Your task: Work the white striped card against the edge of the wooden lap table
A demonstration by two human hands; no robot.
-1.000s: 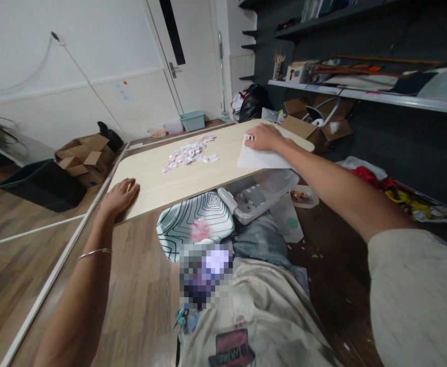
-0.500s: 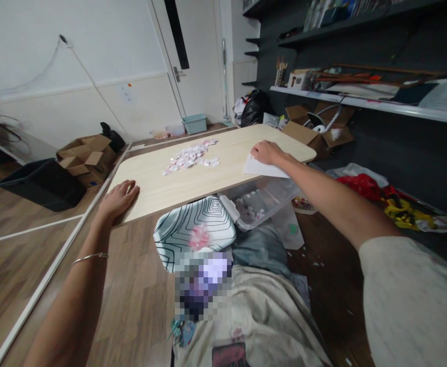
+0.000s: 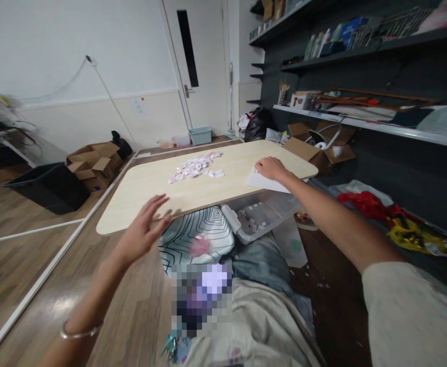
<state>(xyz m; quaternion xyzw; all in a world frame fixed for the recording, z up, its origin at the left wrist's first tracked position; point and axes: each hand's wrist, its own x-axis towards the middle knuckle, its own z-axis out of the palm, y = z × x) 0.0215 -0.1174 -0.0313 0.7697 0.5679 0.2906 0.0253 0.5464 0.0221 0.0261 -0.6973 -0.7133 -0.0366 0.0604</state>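
My left hand (image 3: 147, 227) hovers just over the near edge of the pale tabletop (image 3: 131, 186). Its fingers are spread and nothing is in them. On the right side of the table, my right hand (image 3: 271, 168) rests at the top of a white paper sheet (image 3: 264, 181). Those fingers are curled, and whatever may be under them is hidden. A scattered pile of small white and pink paper pieces (image 3: 196, 165) lies on the table between the hands. Below the edge, a clear plastic box (image 3: 273, 209) holds more small white pieces.
A patterned cushion (image 3: 189, 229) with a small pink packet (image 3: 200, 245) lies near my lap, beside a pixelated screen (image 3: 208, 285). A black bin (image 3: 51, 188) and cardboard boxes (image 3: 97, 163) stand left. An open carton (image 3: 307, 148) and shelves (image 3: 323, 51) are right.
My left hand has lifted off the table's left end and moved right, fingers now spread. My right hand stays on the paper sheet. The view has tilted up slightly.
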